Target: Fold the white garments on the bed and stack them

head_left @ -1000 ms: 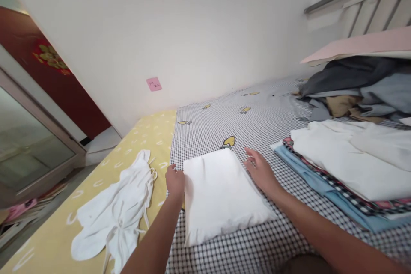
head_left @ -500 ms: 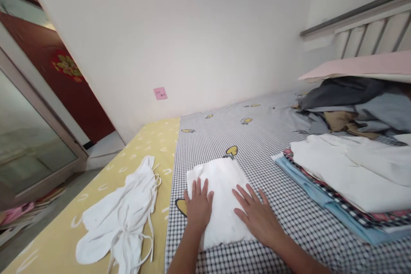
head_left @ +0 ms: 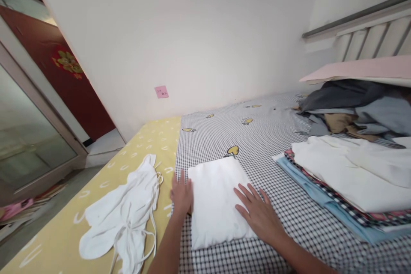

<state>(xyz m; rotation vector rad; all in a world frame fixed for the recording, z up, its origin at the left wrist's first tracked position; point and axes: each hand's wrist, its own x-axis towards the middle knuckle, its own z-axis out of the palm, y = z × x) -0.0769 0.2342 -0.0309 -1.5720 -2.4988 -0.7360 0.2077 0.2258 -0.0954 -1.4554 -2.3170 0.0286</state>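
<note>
A white garment folded into a neat rectangle (head_left: 218, 203) lies flat on the checked bed sheet (head_left: 272, 167). My right hand (head_left: 258, 212) rests palm down across its right edge, fingers spread. Just off the left edge is my left hand (head_left: 181, 195), slightly blurred, its fingers stretched out and holding nothing. To the left, a white garment with thin tie strings (head_left: 123, 209) lies loosely spread on the yellow sheet (head_left: 64, 231).
Folded clothes (head_left: 346, 171) are stacked on the right, white on top, with blue and checked layers below. Behind them sits a heap of grey and brown clothes (head_left: 349, 102) under a pink board-like sheet (head_left: 362, 68). A wall (head_left: 208, 43) borders the bed's far side.
My left hand has lifted off the folded white garment and moved left, past its edge. My right hand stays on the right edge.
</note>
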